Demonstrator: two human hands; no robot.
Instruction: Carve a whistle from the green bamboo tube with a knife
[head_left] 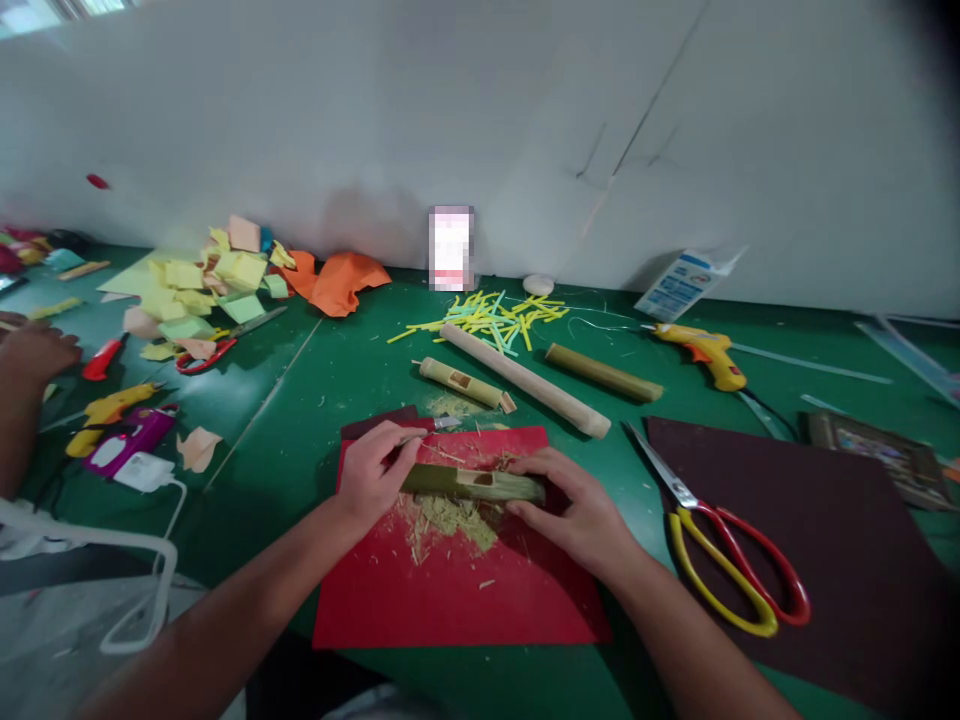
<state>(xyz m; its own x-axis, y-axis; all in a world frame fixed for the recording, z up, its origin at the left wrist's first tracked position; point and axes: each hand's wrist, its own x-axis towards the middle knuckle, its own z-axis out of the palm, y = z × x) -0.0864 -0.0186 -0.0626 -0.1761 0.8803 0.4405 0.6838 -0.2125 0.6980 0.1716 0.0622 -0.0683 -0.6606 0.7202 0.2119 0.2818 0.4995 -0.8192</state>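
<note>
A piece of green bamboo tube (431, 480) with a notch cut in its side lies level over the red sheet (450, 600). My left hand (379, 465) is closed at its left end, and the fingertips are partly hidden. Around the right end, my right hand (574, 505) has its thumb and fingers closed. Below the tube is a heap of pale shavings (457, 520). Just beyond my left hand, a cutter blade (446, 423) shows beside a dark piece of sheet.
Behind lie a notched bamboo piece (461, 382), a wooden rod (525, 378), another bamboo tube (604, 372) and yellow strips (487, 318). Large scissors (701, 510) and a glue gun (705, 350) are right. Left are paper scraps (202, 285) and another person's hand (37, 350).
</note>
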